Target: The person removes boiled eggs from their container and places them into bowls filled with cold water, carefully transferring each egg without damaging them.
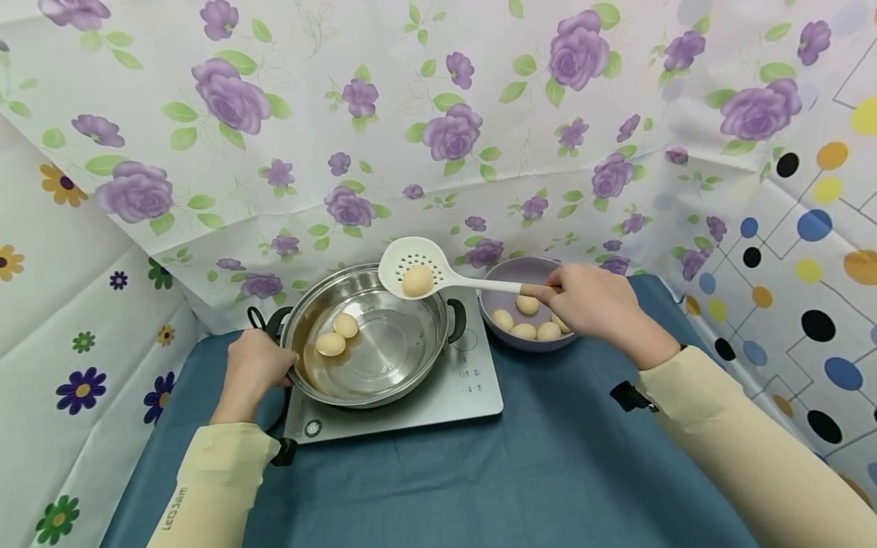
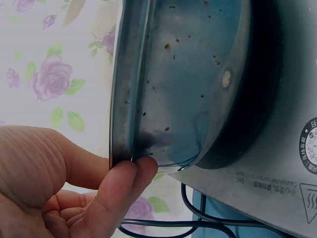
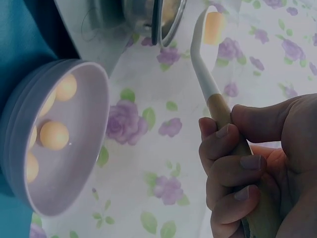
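My right hand [image 1: 589, 301] grips the wooden handle of a white slotted spoon [image 1: 448, 275], fingers curled round it in the right wrist view. One egg [image 1: 417, 281] rests in the spoon's bowl, raised over the right rim of a steel pot [image 1: 384, 358]. Two more eggs [image 1: 331, 344] lie in the pot, toward its left side. With thumb and fingers, my left hand [image 1: 255, 365] pinches the pot's rim by the left handle; the left wrist view shows this hold [image 2: 121, 183] close up. A purple bowl [image 1: 530, 346] with several eggs stands right of the pot, partly behind my right hand.
Under the pot is a silver induction cooker [image 1: 473, 399] with a black cord [image 2: 198, 224] at its left. Blue cloth [image 1: 507, 479] covers the table. Floral sheeting [image 1: 384, 137] hangs close behind, with a dotted sheet [image 1: 815, 320] at the right.
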Motion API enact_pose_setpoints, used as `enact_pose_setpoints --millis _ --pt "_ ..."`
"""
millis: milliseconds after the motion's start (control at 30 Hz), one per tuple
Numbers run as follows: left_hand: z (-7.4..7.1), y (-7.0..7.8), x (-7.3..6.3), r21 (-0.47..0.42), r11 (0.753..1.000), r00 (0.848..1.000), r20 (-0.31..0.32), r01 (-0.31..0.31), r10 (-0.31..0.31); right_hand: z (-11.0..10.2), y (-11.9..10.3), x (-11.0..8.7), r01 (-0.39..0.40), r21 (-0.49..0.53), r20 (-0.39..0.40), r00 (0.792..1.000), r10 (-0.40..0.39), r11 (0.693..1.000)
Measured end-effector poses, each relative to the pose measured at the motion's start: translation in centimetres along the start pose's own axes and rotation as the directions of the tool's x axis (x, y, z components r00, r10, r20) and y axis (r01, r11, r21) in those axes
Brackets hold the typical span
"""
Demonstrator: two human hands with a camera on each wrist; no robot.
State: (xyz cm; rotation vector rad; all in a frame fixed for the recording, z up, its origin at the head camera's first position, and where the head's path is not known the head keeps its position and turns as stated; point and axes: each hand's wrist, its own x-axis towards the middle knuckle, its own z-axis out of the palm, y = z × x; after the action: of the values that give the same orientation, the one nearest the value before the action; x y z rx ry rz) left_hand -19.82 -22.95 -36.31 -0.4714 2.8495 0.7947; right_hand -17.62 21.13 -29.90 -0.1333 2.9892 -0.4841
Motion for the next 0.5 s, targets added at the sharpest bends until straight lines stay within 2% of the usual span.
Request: enact_pose_setpoints --millis 500 --pt "0.1 0.0 0.1 0.014 1.000 1.000 0.002 0.013 -0.013 0.2 4.5 -0.1 -0.056 -0.013 -0.019 0.998 0.055 0.998"
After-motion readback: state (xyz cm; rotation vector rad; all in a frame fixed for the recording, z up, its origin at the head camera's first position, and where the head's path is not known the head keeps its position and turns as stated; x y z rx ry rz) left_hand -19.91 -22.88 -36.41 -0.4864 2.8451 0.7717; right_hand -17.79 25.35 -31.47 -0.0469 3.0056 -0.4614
